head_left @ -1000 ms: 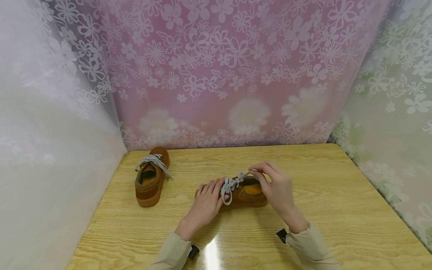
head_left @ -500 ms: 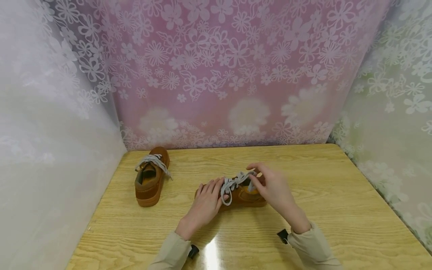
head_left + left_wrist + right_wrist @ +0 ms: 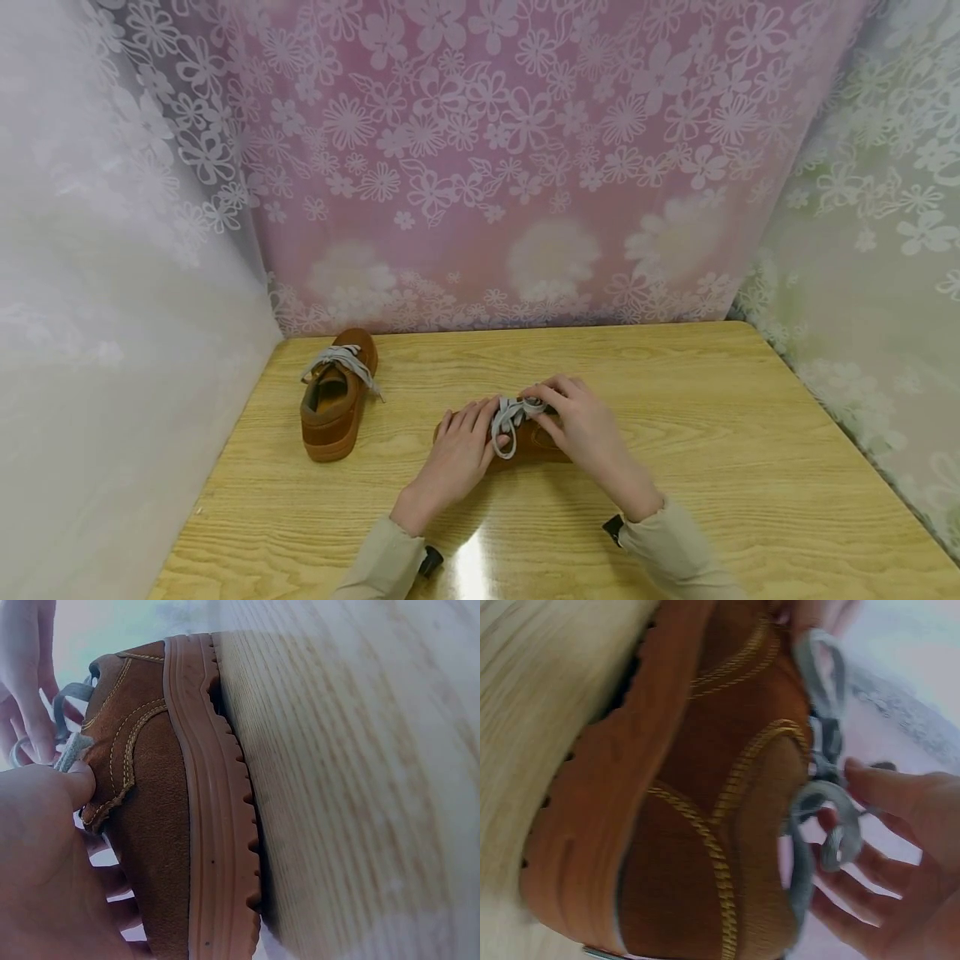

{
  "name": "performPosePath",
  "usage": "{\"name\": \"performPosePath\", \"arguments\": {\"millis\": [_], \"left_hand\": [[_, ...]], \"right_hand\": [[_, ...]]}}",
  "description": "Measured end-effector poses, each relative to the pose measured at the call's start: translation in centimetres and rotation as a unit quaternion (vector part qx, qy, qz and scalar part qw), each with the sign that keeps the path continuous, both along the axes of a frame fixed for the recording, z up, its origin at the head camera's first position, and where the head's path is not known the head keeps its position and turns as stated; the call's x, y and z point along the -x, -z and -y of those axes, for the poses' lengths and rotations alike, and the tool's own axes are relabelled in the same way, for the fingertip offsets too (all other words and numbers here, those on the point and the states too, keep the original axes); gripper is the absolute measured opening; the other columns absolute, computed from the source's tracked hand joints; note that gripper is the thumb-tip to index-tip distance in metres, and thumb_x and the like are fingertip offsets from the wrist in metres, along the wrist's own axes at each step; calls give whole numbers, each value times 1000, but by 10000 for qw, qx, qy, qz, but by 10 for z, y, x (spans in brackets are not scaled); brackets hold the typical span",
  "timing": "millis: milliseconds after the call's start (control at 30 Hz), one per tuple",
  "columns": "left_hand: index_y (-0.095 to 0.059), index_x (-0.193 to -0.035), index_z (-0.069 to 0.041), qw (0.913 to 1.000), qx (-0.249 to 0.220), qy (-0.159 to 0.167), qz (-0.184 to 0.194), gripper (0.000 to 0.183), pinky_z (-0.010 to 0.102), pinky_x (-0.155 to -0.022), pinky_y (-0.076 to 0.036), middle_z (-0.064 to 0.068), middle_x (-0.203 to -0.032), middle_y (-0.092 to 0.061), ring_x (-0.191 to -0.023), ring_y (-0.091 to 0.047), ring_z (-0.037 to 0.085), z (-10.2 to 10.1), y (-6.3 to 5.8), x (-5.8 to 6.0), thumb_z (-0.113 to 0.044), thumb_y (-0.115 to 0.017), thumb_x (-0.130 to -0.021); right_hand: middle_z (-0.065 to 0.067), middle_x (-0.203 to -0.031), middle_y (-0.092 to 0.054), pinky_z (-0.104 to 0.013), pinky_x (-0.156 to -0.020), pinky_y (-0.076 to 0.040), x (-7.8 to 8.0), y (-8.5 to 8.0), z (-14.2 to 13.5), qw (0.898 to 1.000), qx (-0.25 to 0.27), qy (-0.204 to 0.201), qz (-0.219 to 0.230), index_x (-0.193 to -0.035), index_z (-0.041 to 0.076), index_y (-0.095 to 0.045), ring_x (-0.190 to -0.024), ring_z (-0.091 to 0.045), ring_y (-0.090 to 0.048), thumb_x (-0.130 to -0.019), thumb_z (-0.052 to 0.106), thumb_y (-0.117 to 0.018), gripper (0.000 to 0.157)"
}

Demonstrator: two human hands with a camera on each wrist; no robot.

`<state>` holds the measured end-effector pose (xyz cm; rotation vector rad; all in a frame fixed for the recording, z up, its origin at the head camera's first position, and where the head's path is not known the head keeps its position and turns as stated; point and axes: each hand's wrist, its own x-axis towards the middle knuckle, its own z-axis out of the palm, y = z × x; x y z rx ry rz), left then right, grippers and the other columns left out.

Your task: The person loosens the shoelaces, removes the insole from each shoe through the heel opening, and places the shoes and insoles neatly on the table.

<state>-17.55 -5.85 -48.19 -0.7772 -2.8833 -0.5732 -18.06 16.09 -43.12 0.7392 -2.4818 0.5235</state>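
A brown suede shoe (image 3: pixel 525 446) with a grey shoelace (image 3: pixel 507 417) lies sideways on the wooden table, toe to the left. My left hand (image 3: pixel 453 462) grips its front part, fingers over the top; in the left wrist view the thumb (image 3: pixel 81 784) presses by the lace. At the lacing, my right hand (image 3: pixel 588 433) has thumb and fingertips on the lace, over the shoe's opening. The right wrist view shows loops of the shoelace (image 3: pixel 827 795) at the thumb, other fingers bent behind them. My right hand partly hides the heel in the head view.
A second brown shoe (image 3: pixel 330 412) with loose grey laces stands at the table's back left, toe away from me. Floral curtains (image 3: pixel 495 167) surround the wooden table (image 3: pixel 720 442) behind and at both sides.
My right hand has moved left and slightly down, from the lace's stretched end above the heel to the lacing. The lace is no longer pulled out straight. The left hand stays on the shoe.
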Motion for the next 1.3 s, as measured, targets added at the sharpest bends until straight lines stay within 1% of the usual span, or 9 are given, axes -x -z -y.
{"name": "performPosePath", "arguments": {"millis": [233, 467, 700, 767, 867, 1000, 1067, 1167, 1300], "left_hand": [[-28, -161, -16, 9999, 76, -24, -87, 59, 60, -117, -28, 11, -158, -40, -145, -38, 31, -1, 0, -1, -38, -44, -110], [-28, -161, -15, 9999, 79, -23, -131, 58, 60, -117, -28, 11, -158, -41, -145, -38, 32, -1, 0, -1, -37, -44, -110], [-27, -161, -14, 9999, 96, -16, -122, 57, 61, -117, -28, 11, -159, -39, -146, -37, 32, 0, -2, -1, -36, -43, -111], [-28, -161, -14, 9999, 55, -19, -141, 58, 61, -117, -28, 12, -158, -40, -145, -38, 32, 0, -2, -1, -37, -43, -110], [-29, -160, -14, 9999, 7, -19, -132, 58, 61, -117, -28, 12, -157, -41, -145, -38, 33, 0, -2, -1, -39, -43, -110], [-29, -160, -14, 10000, -18, -9, -66, 59, 60, -117, -28, 11, -157, -42, -145, -39, 33, 0, -3, -1, -40, -42, -109], [-28, -161, -15, 10000, 5, -5, -46, 59, 60, -117, -27, 11, -157, -41, -145, -38, 33, 0, -3, -1, -42, -41, -109], [-29, -160, -15, 10000, 15, 0, -74, 60, 61, -117, -28, 11, -157, -42, -144, -39, 33, 0, -2, -1, -43, -41, -109], [-30, -160, -14, 9999, 25, 18, -153, 58, 61, -116, -29, 12, -156, -43, -144, -40, 33, 0, -2, 0, -40, -43, -110]], "right_hand": [[-3, -94, -71, -39, -74, -58, 4, 6, 1, 9972, 394, 87, -629, -98, 11, -78, -89, -26, -66, -80, 3, -85, 21], [-3, -90, -74, -31, -61, -55, 0, -9, -2, 9887, 1258, 32, -820, -96, 11, -75, -77, -18, -69, -82, -2, -82, 20], [-4, -93, -73, -16, -79, -51, -6, -26, -10, 9695, 2209, -242, -1037, -99, 8, -73, -84, -19, -70, -84, -7, -76, 22], [-4, -94, -73, -16, -75, -50, -5, -27, -10, 9700, 2183, -179, -1057, -101, 7, -72, -81, -18, -68, -85, -6, -77, 21], [-7, -98, -72, -25, -69, -52, -2, -25, -10, 9784, 1824, -13, -977, -108, 5, -71, -79, -19, -66, -85, -1, -80, 26], [-10, -111, -69, -39, -71, -57, 3, -17, -8, 9914, 1205, 43, -513, -129, 6, -64, -89, -26, -67, -84, 8, -84, 49], [-10, -117, -67, -43, -75, -58, 4, -12, -7, 9953, 943, -11, -215, -133, 9, -62, -96, -29, -67, -85, 13, -84, 53], [-8, -114, -67, -42, -77, -58, 5, -4, -5, 9982, 583, -106, -25, -124, 13, -69, -99, -28, -65, -88, 18, -81, 39], [-2, -100, -72, -41, -79, -56, 6, 3, -2, 9992, 349, -126, -155, -104, 14, -76, -94, -25, -65, -88, 17, -80, 17]]}}
